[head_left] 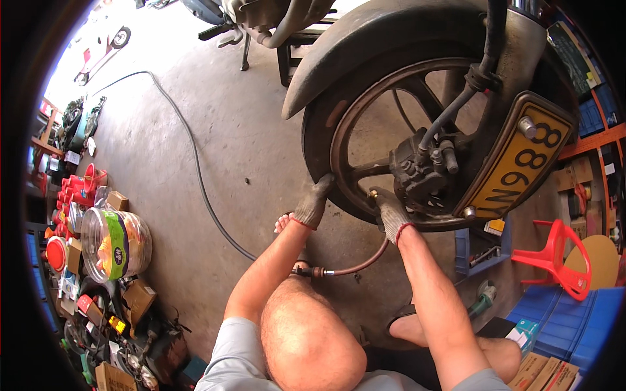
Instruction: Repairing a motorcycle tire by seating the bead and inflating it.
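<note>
A motorcycle front wheel [340, 146] with a black tire [315, 140] stands in front of me. My left hand [313, 201], in a grey knit glove with a red cuff, grips the tire's lower left edge; some fingers are hidden. My gloved right hand [391, 212] is at the lower rim, closed round the end of a brown air hose [366, 263]. A small brass tip [372, 193] shows at its fingers, beside the rim; whether it sits on a valve I cannot tell. The hose runs down to a coupling [317, 272] near my knee.
A dark hose [195, 153] snakes across the concrete floor. Above the tire curves a fender [352, 39]; a yellow plate [515, 159] hangs right. A blue bin [482, 251] and red plastic chair [557, 257] stand right. A clear tub [140, 244] and clutter line the left.
</note>
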`<control>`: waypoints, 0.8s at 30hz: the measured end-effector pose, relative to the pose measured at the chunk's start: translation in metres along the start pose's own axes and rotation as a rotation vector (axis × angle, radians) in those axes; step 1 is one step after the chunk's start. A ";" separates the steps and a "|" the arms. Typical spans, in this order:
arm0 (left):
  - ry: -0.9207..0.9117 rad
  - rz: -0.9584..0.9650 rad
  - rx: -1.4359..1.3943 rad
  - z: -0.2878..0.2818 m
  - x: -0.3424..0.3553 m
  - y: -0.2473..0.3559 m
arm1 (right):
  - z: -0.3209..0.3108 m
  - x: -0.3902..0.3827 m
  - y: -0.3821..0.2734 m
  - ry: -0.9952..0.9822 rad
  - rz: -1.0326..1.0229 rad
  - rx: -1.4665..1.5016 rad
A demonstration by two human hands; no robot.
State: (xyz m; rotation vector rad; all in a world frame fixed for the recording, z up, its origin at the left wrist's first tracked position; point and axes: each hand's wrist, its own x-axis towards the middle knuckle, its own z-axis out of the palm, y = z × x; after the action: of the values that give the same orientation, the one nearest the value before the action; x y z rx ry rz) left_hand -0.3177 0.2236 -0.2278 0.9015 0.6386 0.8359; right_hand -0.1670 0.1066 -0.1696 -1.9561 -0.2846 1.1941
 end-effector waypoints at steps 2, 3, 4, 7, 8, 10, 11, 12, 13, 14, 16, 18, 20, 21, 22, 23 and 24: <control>-0.015 -0.065 -0.081 0.002 -0.001 0.004 | 0.000 0.005 0.002 -0.028 -0.010 -0.020; -0.009 -0.073 -0.069 0.002 -0.001 0.005 | -0.001 0.007 0.004 -0.020 -0.010 -0.069; -0.019 -0.071 -0.076 0.002 -0.001 0.005 | 0.000 0.010 0.006 0.017 -0.030 -0.131; -0.031 -0.099 -0.120 0.001 0.002 0.003 | 0.003 0.014 0.011 0.060 -0.147 -0.136; -0.024 -0.133 -0.158 0.002 0.002 0.002 | 0.003 0.015 0.012 0.039 -0.161 -0.111; -0.012 -0.133 -0.174 0.002 0.003 -0.001 | 0.003 0.015 0.012 0.041 -0.162 -0.107; -0.003 -0.135 -0.185 0.003 0.002 -0.003 | 0.003 0.014 0.012 0.043 -0.161 -0.104; 0.002 -0.130 -0.189 0.002 0.002 -0.004 | 0.002 0.013 0.010 0.019 -0.110 -0.130; 0.009 -0.138 -0.179 0.002 0.002 -0.004 | 0.001 0.013 0.009 0.022 -0.092 -0.169; 0.015 -0.146 -0.170 0.001 0.001 -0.005 | 0.000 0.011 0.008 -0.002 -0.058 -0.153; 0.012 -0.156 -0.175 0.000 0.001 -0.007 | -0.001 0.008 0.007 0.021 -0.099 -0.234; 0.010 -0.162 -0.179 -0.001 0.002 -0.010 | 0.000 0.006 0.006 0.014 -0.108 -0.259; 0.035 -0.127 -0.139 -0.002 0.003 -0.014 | 0.001 0.005 0.007 0.007 -0.111 -0.302; 0.034 -0.126 -0.138 -0.003 0.004 -0.017 | 0.002 0.005 0.007 0.030 -0.134 -0.252; 0.049 -0.140 -0.154 -0.004 0.004 -0.019 | 0.003 0.005 0.008 0.069 -0.145 -0.212; 0.065 -0.156 -0.171 -0.004 0.004 -0.021 | 0.003 0.006 0.008 0.054 -0.153 -0.200; 0.065 -0.158 -0.169 -0.005 0.004 -0.022 | 0.003 0.007 0.008 0.054 -0.102 -0.183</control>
State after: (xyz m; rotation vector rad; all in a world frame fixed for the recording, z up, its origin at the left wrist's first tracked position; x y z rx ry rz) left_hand -0.3119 0.2212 -0.2500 0.6641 0.6756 0.7667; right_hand -0.1672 0.1068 -0.1809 -2.1009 -0.4746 1.0802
